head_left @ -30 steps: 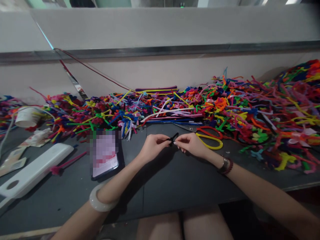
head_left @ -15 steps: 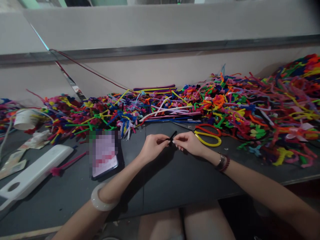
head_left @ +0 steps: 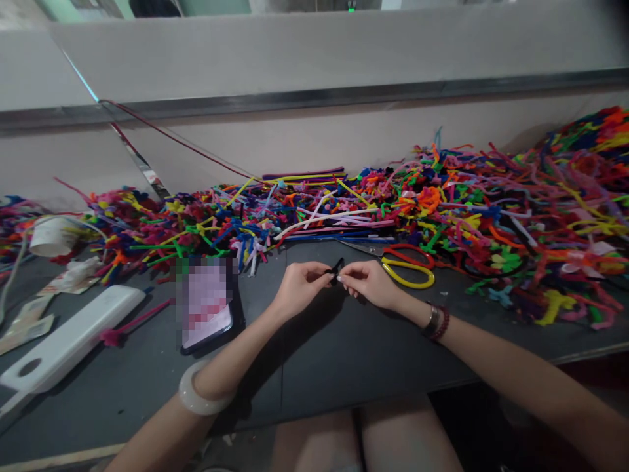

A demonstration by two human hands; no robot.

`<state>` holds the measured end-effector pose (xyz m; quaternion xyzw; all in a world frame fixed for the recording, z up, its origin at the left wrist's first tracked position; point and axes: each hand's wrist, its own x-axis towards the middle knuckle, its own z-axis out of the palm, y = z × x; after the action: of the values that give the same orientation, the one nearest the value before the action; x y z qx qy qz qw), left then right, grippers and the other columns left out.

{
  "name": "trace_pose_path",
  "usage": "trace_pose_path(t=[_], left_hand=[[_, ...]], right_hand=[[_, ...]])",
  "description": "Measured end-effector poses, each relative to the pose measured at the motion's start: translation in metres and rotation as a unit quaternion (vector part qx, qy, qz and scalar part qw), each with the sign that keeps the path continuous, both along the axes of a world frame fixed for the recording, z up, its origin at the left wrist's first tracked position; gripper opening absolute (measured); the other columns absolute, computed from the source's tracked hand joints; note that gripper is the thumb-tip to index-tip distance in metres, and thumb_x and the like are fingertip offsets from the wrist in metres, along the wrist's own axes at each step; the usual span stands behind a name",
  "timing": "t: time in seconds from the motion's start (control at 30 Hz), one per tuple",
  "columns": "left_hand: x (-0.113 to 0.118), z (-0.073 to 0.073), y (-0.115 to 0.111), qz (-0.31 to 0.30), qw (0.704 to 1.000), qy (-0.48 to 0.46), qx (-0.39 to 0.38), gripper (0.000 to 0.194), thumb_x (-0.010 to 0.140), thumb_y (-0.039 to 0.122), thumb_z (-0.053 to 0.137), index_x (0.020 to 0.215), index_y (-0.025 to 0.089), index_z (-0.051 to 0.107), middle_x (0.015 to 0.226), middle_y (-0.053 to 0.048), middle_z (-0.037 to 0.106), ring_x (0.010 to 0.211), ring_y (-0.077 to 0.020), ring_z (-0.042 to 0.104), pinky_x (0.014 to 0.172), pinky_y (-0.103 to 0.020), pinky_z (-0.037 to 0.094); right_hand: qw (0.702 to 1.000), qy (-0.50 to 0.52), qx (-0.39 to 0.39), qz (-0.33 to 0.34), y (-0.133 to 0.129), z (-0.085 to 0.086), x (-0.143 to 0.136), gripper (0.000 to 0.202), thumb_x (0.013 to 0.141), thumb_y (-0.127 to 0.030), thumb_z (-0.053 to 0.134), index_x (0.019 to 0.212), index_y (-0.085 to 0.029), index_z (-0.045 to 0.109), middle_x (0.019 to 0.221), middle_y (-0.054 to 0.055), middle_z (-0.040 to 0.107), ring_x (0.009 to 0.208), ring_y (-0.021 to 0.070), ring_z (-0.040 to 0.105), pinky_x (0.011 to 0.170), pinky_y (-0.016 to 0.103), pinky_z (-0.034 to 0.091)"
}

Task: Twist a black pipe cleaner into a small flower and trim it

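A short black pipe cleaner (head_left: 338,265), bent at its upper end, is pinched between my two hands above the dark table. My left hand (head_left: 302,286) grips it from the left with thumb and forefinger. From the right, my right hand (head_left: 369,282) closes its fingertips on the same piece. The fingertips nearly meet, so part of the black piece is hidden. Just beyond my right hand lie scissors (head_left: 409,272) with one red and one yellow handle, blades pointing left.
A long heap of coloured pipe cleaners (head_left: 314,210) runs along the wall. Left of my hands, a phone (head_left: 209,305) with a blurred screen rests on the table (head_left: 339,367). Farther left are a white handled device (head_left: 73,341), a magenta pipe cleaner (head_left: 140,318) and a white cup (head_left: 52,237).
The upper end of the black pipe cleaner looks more bent over than before. Both hands stay in nearly the same place, still pinching it.
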<state>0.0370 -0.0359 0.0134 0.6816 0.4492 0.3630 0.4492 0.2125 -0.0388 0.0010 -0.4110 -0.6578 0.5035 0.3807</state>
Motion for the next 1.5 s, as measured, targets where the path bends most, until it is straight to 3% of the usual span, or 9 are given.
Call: trace_pose_path(t=[0.5, 0.8, 1.07, 1.5], left_hand=[[0.0023, 0.0013, -0.0016, -0.010, 0.999, -0.006, -0.036, 0.014, 0.069, 0.023, 0.060, 0.076, 0.013, 0.066, 0.070, -0.004, 0.067, 0.061, -0.0134, 0.062, 0.061, -0.024, 0.049], [0.0059, -0.0026, -0.0001, 0.050, 0.989, -0.112, -0.077, 0.023, 0.065, 0.028, 0.064, 0.079, 0.010, 0.064, 0.072, -0.006, 0.067, 0.063, -0.0144, 0.061, 0.064, -0.026, 0.049], [0.0071, -0.0017, 0.0009, 0.097, 0.984, -0.118, -0.094, 0.025, 0.061, 0.030, 0.068, 0.076, 0.011, 0.063, 0.066, -0.003, 0.065, 0.058, -0.0127, 0.060, 0.062, -0.025, 0.048], [0.0055, 0.0022, -0.0011, 0.066, 0.989, -0.084, -0.097, 0.023, 0.061, 0.030, 0.067, 0.075, 0.011, 0.067, 0.070, -0.005, 0.068, 0.065, -0.0161, 0.062, 0.067, -0.028, 0.049]], right_hand=[[0.999, -0.028, 0.015, -0.010, 0.0014, -0.0013, 0.0033, 0.017, 0.076, -0.029, 0.055, 0.071, -0.013, 0.058, 0.054, -0.002, 0.051, 0.043, 0.0065, 0.047, 0.041, 0.018, 0.039], [1.000, -0.025, 0.014, 0.009, 0.0013, -0.0061, 0.0009, 0.024, 0.071, -0.036, 0.061, 0.076, -0.013, 0.060, 0.062, 0.001, 0.057, 0.047, 0.0073, 0.048, 0.042, 0.019, 0.038], [1.000, -0.011, 0.019, -0.020, 0.0003, -0.0021, -0.0003, 0.021, 0.074, -0.035, 0.057, 0.073, -0.014, 0.058, 0.053, -0.002, 0.051, 0.042, 0.0066, 0.044, 0.039, 0.018, 0.035], [1.000, -0.019, 0.020, -0.008, 0.0003, 0.0004, 0.0019, 0.019, 0.076, -0.033, 0.055, 0.072, -0.014, 0.056, 0.055, -0.002, 0.051, 0.045, 0.0075, 0.047, 0.044, 0.019, 0.039]])
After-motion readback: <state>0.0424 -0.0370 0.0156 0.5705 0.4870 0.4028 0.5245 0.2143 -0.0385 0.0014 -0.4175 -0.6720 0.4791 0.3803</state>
